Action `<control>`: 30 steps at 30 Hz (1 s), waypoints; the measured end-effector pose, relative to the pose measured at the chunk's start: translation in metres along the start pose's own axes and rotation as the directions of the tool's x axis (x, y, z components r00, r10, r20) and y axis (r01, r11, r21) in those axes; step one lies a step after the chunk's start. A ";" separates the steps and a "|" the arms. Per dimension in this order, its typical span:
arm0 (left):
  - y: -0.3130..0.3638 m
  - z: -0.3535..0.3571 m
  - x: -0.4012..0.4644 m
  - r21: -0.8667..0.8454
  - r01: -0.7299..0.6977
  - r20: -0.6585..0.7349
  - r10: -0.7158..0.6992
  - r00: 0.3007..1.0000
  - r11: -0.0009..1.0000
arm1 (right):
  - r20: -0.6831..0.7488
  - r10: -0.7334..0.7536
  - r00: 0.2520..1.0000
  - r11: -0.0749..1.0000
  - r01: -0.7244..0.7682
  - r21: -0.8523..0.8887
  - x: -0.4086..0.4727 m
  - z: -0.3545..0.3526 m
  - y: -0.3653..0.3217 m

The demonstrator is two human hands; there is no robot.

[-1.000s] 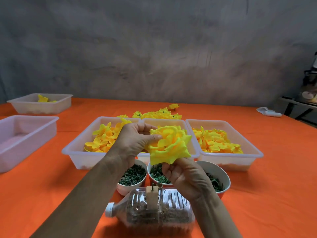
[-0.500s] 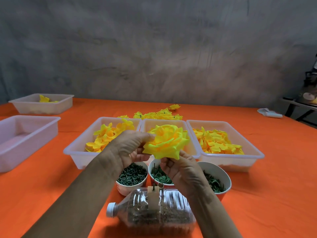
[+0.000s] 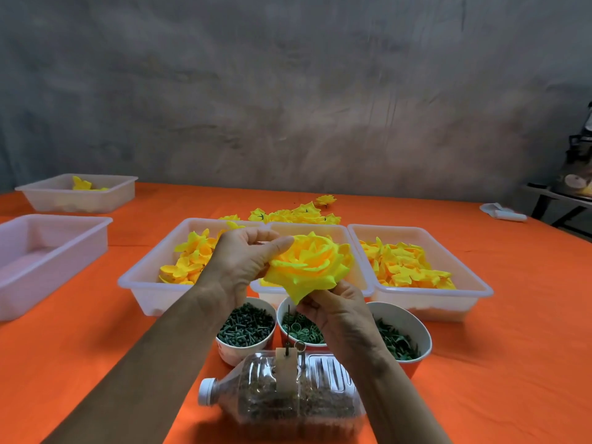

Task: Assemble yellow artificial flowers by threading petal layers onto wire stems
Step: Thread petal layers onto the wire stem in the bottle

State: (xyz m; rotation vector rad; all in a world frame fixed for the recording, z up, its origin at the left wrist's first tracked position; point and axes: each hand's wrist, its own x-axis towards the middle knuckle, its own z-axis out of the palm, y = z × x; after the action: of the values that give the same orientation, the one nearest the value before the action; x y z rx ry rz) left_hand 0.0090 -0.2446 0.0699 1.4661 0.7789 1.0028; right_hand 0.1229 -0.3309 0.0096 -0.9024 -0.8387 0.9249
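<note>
A layered yellow flower (image 3: 309,265) is held in the air over the middle tray, its face turned up toward me. My left hand (image 3: 242,262) pinches its left petals between thumb and fingers. My right hand (image 3: 339,310) grips it from underneath, where its base is hidden. A thin wire spike (image 3: 288,328) stands upright from a clear plastic bottle (image 3: 282,392) lying on its side below my hands. Loose yellow petal layers fill the left tray (image 3: 189,261) and the right tray (image 3: 407,267).
Three bowls of green plastic parts, the left (image 3: 245,326), the middle (image 3: 296,326) and the right (image 3: 402,338), stand in front of the trays. Finished flowers (image 3: 294,214) lie behind them. Two more tubs, one (image 3: 48,251) near and one (image 3: 80,192) far, sit at the left on the orange cloth.
Both hands lifted the flower a little and tipped it so its open face points upward. The left thumb now lies along the top petals.
</note>
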 end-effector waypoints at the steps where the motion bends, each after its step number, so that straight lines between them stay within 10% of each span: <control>1: 0.000 0.000 0.000 -0.042 0.061 0.008 -0.060 0.998 0.997 | -0.012 -0.010 1.000 1.000 0.011 0.027 0.001 -0.001 0.000; 8: 0.001 -0.003 -0.002 -0.061 0.255 0.129 -0.245 0.961 0.965 | 0.028 -0.100 0.995 0.992 0.102 -0.075 0.002 -0.008 0.003; 16: -0.007 0.004 0.000 0.046 -0.199 -0.051 0.201 0.978 0.979 | -0.036 -0.196 0.980 0.970 0.189 -0.155 0.007 -0.005 0.002; 23: 0.000 0.002 -0.001 -0.034 0.254 0.134 -0.247 0.960 0.967 | -0.070 -0.222 0.972 0.969 0.213 -0.122 0.009 -0.008 -0.001; 30: -0.007 0.008 0.000 0.119 -0.091 0.021 0.089 0.996 0.989 | -0.111 -0.235 0.966 0.949 0.204 -0.241 0.012 -0.005 0.001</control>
State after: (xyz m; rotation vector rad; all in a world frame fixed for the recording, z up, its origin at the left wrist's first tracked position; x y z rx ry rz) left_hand 0.0166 -0.2472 0.0631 1.6222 0.7786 1.0263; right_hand 0.1311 -0.3212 0.0093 -1.0346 -0.9171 0.5721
